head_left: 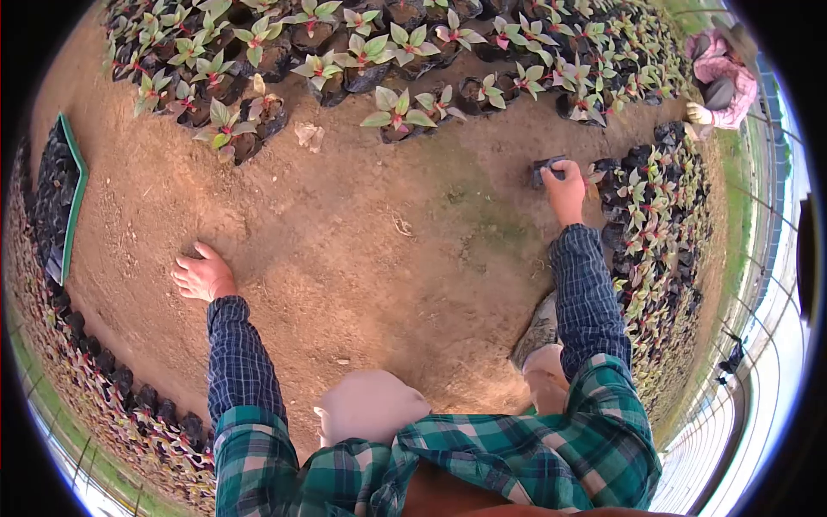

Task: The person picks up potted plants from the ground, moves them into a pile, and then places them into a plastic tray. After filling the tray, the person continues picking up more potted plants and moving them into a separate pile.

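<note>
My right hand grips a small black plastic seedling bag at the right, its thumb and fingers bent around the bag's side. The bag lies tilted close over the bare soil, beside the edge of the right-hand block of potted seedlings. Reddish-green leaves show just to the right of this hand, partly hidden by it. Over the dirt at the left, my left hand is open and holds nothing, its fingers apart and palm down near the ground.
Rows of seedlings in black bags stand ahead. A green-edged tray of black bags sits far left, with more potted plants below it. Another person in pink crouches at the upper right. My shoe rests near my right arm.
</note>
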### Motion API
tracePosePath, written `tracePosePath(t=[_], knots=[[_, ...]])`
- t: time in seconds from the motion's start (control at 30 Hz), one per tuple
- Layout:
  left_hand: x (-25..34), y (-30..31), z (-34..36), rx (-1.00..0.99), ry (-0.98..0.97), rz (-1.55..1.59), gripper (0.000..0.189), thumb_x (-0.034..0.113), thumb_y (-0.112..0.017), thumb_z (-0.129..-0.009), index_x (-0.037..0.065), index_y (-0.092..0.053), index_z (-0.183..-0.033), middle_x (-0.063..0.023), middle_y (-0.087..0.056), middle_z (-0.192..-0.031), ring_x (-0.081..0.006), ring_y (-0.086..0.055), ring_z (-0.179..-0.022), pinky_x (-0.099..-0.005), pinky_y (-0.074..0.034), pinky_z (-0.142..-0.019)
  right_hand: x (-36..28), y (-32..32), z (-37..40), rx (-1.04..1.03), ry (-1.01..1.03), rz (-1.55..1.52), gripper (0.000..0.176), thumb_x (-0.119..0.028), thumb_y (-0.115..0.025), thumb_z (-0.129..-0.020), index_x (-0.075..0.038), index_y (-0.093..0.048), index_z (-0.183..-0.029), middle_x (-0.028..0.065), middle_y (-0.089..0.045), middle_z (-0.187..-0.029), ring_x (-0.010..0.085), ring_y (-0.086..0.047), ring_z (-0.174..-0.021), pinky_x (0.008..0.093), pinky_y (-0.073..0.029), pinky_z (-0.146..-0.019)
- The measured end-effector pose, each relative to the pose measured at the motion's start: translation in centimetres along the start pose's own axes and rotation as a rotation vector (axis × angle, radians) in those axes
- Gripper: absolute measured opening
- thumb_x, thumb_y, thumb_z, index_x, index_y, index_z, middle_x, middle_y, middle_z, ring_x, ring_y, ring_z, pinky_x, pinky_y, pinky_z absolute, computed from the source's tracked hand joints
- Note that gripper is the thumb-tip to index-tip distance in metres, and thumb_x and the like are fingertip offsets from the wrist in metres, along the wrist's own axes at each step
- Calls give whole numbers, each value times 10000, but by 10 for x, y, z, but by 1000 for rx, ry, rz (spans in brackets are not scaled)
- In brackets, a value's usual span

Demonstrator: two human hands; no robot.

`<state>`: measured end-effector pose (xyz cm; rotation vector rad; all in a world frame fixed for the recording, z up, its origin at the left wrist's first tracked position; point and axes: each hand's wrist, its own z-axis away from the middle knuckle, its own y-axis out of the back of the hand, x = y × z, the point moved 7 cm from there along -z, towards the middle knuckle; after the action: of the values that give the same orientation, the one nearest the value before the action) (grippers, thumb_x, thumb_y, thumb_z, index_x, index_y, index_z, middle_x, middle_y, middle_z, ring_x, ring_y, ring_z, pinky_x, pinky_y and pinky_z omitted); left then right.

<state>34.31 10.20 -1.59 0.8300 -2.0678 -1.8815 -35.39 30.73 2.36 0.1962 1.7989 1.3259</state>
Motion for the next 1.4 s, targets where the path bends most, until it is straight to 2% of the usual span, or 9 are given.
tracePosePath(t=[0.2,0.33,0.47,0.67,0.93,1.1,1.27,1.37,1.4], knots=[[2,5,0,-27,-2,74,658,528,-409,-922,31,-436,-1352,-171,-394,-1429,-331,-311,-1359,-505,-226,-1098,-234,-98,104,-707,388,-421,176,-60,-652,-810,-70,-542,-947,70,-553,-834,199,-537,-732,297,-446,-690],[-2,5,-3,-10,-27,64,653,526,-407,-924,28,-439,-1346,-175,-396,-1426,-331,-312,-1359,-504,-224,-1099,-350,-140,143,-568,1116,-148,101,-55,-560,-783,-77,-496,-859,80,-554,-801,250,-609,-746,361,-483,-606],[-3,-6,0,13,-6,4,659,539,-395,-923,17,-448,-1321,-219,-448,-1342,-355,-384,-1294,-517,-277,-1049,-365,-215,154,-397,1226,-45,109,-129,-559,-755,-96,-512,-847,52,-574,-800,233,-617,-679,357,-500,-516],[-7,-18,-8,-75,-7,-19,719,597,-300,-927,30,-426,-1351,-214,-424,-1369,-350,-381,-1299,-515,-282,-1044,-292,-134,108,-371,777,-376,200,-108,-613,-777,-89,-557,-969,93,-532,-892,266,-585,-797,395,-506,-663],[-9,-19,-10,22,11,-47,690,608,-346,-906,37,-508,-1257,-190,-490,-1307,-331,-436,-1246,-495,-330,-1003,81,64,2,351,-118,310,432,-69,-651,-751,-64,-536,-1167,258,-456,-1197,437,-544,-1013,474,-471,-863],[-11,-21,-12,80,-9,-46,680,609,-375,-898,21,-546,-1193,-193,-545,-1226,-353,-495,-1177,-502,-384,-948,177,78,-33,51,-164,424,489,-194,-702,-769,-37,-515,-1192,266,-583,-1048,434,-567,-1010,461,-466,-871],[-6,-11,-5,74,21,21,679,581,-405,-900,39,-488,-1300,-187,-482,-1325,-335,-421,-1267,-484,-317,-1031,139,69,-29,162,48,452,223,-190,-676,-803,-11,-553,-852,223,-631,-780,386,-639,-736,452,-495,-651],[-5,-4,-1,51,43,21,667,567,-418,-902,43,-480,-1310,-184,-472,-1333,-331,-409,-1277,-486,-306,-1039,59,33,10,-112,-344,-85,249,-183,-676,-816,0,-508,-806,123,-567,-649,221,-584,-518,345,-465,-537],[-3,-2,-1,41,29,20,663,561,-421,-903,44,-476,-1315,-182,-464,-1346,-329,-402,-1284,-485,-298,-1046,32,20,19,-105,-17,75,242,-164,-688,-807,1,-511,-797,95,-516,-650,152,-511,-569,311,-436,-564]])
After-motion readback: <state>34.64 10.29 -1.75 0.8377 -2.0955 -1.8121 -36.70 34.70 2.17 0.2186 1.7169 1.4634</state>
